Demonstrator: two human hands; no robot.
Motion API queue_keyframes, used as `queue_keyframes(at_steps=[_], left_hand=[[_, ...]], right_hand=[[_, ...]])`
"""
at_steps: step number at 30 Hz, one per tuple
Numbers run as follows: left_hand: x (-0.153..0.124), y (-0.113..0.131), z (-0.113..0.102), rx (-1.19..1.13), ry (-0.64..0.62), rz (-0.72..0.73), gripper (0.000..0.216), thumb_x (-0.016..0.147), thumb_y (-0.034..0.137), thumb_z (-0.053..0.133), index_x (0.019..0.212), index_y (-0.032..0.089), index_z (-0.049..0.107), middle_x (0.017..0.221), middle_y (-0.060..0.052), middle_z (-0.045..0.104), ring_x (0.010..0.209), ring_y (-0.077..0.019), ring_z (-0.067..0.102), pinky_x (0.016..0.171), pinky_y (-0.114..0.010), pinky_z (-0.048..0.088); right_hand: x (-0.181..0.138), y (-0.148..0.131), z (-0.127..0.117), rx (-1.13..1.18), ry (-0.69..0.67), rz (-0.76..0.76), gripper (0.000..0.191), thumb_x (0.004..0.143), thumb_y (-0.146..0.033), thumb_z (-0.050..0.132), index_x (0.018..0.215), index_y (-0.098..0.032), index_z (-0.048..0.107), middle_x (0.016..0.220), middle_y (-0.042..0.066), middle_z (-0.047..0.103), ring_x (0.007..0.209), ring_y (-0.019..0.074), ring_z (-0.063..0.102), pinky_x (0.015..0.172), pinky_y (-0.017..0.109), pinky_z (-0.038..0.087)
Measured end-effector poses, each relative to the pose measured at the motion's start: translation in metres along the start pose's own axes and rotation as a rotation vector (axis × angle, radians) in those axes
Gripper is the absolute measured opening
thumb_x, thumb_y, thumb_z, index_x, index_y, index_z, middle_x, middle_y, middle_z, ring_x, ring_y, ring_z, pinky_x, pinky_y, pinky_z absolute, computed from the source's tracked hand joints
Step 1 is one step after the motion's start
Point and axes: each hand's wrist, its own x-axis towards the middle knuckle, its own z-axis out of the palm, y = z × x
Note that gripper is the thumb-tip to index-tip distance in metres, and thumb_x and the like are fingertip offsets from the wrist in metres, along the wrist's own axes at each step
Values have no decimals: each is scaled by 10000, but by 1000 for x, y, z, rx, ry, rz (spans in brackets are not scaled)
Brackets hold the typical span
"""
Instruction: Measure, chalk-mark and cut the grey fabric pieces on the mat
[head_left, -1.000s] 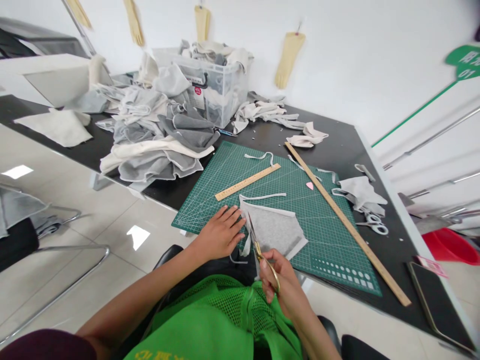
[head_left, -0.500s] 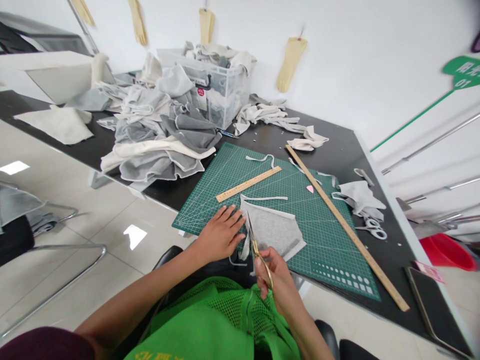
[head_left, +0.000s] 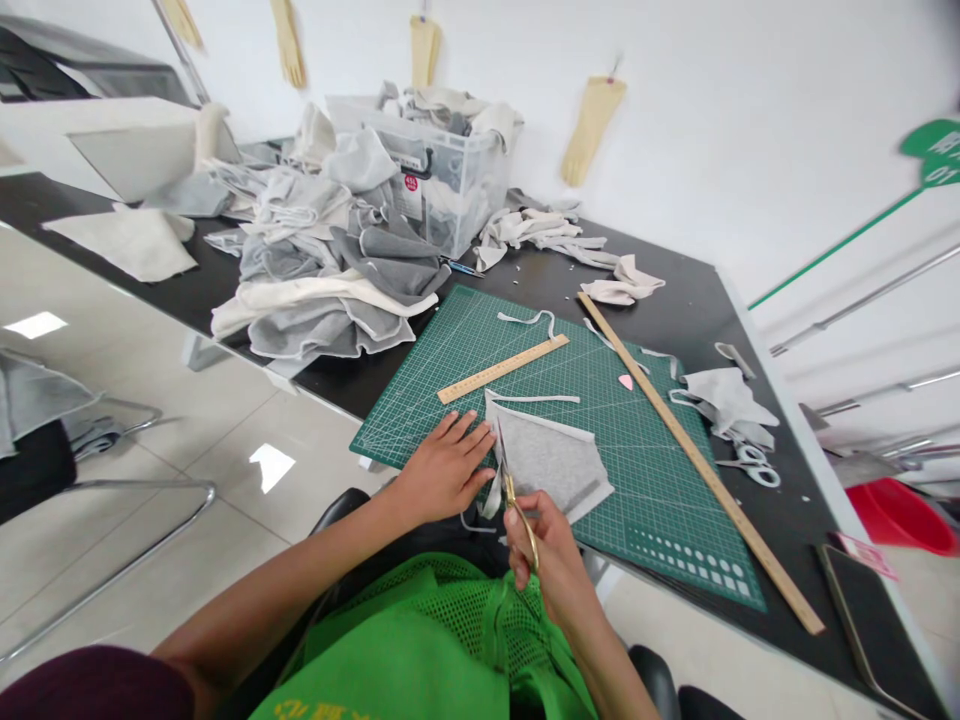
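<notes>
A piece of light grey fabric (head_left: 551,457) lies on the green cutting mat (head_left: 660,490) near its front edge. In my right hand (head_left: 546,548) are gold-handled scissors (head_left: 511,490), their blades pointing away from me along the fabric's left edge. My left hand (head_left: 448,468) rests flat beside that edge, fingers spread, fingertips touching the fabric's border. A narrow cut strip (head_left: 491,497) hangs down between the left hand and the scissors. Just beyond the fabric, a thin fabric strip (head_left: 536,399) stretches to the right.
A short wooden ruler (head_left: 502,369) and a long wooden ruler (head_left: 697,460) lie on the mat. Heaped grey cloth (head_left: 322,290) and a clear plastic box (head_left: 457,190) stand at back left. White-handled scissors (head_left: 754,465) and a phone (head_left: 874,625) sit at right.
The scissor blades now look more closed along the fabric's left edge. My right hand has shifted very slightly; my left hand keeps its place. The whole view has moved a little.
</notes>
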Motion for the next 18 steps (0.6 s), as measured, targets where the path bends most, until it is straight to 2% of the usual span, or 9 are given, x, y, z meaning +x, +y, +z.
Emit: queue_keyframes(at_steps=[5,18], left_hand=[[0,1,0,14,-7,0,512,1016,425,414,1438,152,511,1506,-86,507,1470,-308,341,1234,-512,223],[0,1,0,18,-13,4,532,1012,443,417,1435,136,518,1499,-99,513,1470,-311,337,1236,-513,217]], right_hand=[[-1,0,0,-8,0,-17,383,891,-564,653,955,-230,477,486,-133,423,349,44,337,360,150,263],[-3,-1,0,48,7,12,406,862,-581,671,936,-238,465,524,-130,434,351,42,342,349,151,285]])
